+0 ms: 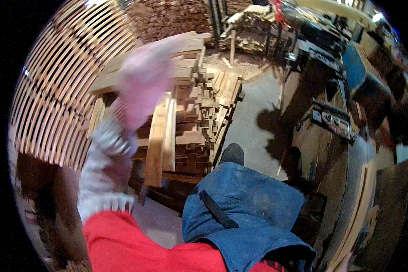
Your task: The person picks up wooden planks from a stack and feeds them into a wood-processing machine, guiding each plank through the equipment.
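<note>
My left hand [146, 75], in a pale pink glove, is smeared by motion above a stack of wooden boards [197, 106]. Its fingers cannot be made out, nor whether they touch the wood. Below it, two narrow boards [156, 145] stick out from the stack toward me. A grey-white cover and a red sleeve wrap my left arm. At the lower right, long thin wood strips [356, 217] lie along a machine bed. A small pale patch beside their near end may be part of my right hand [343, 264]; its fingers do not show.
Slatted wood [54, 90] rises at the left. Stacked timber [172, 20] stands at the back. Dark machinery with a control panel [332, 120] and a blue housing [360, 68] occupies the right. My shoe [232, 154] rests on the grey floor [254, 99] between stack and machine.
</note>
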The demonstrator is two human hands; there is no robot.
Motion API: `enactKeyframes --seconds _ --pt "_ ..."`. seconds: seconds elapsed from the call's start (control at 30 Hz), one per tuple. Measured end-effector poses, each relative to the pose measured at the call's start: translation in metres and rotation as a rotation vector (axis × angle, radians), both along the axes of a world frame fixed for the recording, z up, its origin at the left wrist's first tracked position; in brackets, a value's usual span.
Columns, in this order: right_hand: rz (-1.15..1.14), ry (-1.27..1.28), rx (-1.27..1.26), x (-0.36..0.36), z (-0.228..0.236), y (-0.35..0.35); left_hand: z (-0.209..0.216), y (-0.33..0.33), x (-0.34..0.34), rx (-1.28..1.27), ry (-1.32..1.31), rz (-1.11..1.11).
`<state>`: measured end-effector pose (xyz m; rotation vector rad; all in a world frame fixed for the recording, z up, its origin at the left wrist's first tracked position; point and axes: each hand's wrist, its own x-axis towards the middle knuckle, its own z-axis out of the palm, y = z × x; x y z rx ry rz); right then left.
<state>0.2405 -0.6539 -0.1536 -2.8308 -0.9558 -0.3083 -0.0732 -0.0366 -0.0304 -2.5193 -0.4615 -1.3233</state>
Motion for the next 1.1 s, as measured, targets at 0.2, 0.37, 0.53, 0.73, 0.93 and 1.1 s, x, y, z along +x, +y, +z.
enactKeyframes --seconds 0.2,0.37,0.53,0.73,0.93,1.1 --pt "0.035 0.138 0.654 0.115 -0.032 0.081 -0.106 -0.075 -0.182 -0.308 -0.069 0.514" --pt "0.193 -0.139 0.748 0.244 -0.033 0.212 -0.213 -0.059 -0.209 -0.128 0.660 0.803" --pt "0.139 0.210 0.739 0.230 -0.037 0.218 -0.234 0.003 -0.197 -0.199 1.062 1.054" --pt "-0.009 0.418 0.552 0.074 -0.032 0.081 -0.210 0.026 -0.188 -0.290 1.256 1.086" --pt "0.262 0.008 0.052 0.033 -0.026 0.007 -0.194 0.029 -0.182 -0.386 1.163 1.031" --pt "0.274 -0.204 -0.098 0.108 -0.036 0.046 -0.203 -0.011 -0.188 -0.147 0.884 0.758"
